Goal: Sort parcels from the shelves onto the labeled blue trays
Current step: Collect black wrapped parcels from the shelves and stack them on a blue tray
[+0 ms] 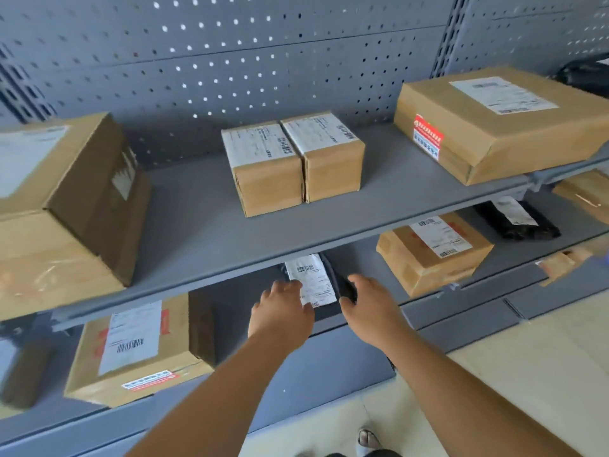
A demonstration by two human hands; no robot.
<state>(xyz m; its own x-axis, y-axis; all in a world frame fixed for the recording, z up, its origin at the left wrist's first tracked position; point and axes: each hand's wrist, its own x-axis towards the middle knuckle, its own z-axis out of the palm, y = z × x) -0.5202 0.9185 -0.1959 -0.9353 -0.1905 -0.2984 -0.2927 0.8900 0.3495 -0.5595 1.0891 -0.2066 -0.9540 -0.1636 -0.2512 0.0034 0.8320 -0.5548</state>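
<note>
At 8 o'clock from the mailer a box (138, 351) stands on the lower shelf (461, 311); stay clear of it. Your left hand (283, 306) lies on the mailer's left edge, its fingers (291, 286) loosely spread and flat, not gripping. The mailer (313, 282) lies flat at 12 o'clock from your wrists, its far end tucked under the upper shelf (329, 249). Your right hand (372, 303) is at its right edge, fingers curved toward it; I cannot tell whether they have closed on it. I'd curl both sets of fingers under the soft edges, then draw it toward 6 o'clock before lifting, so it clears the upper shelf. Read the label before you turn. No tray is in view.
</note>
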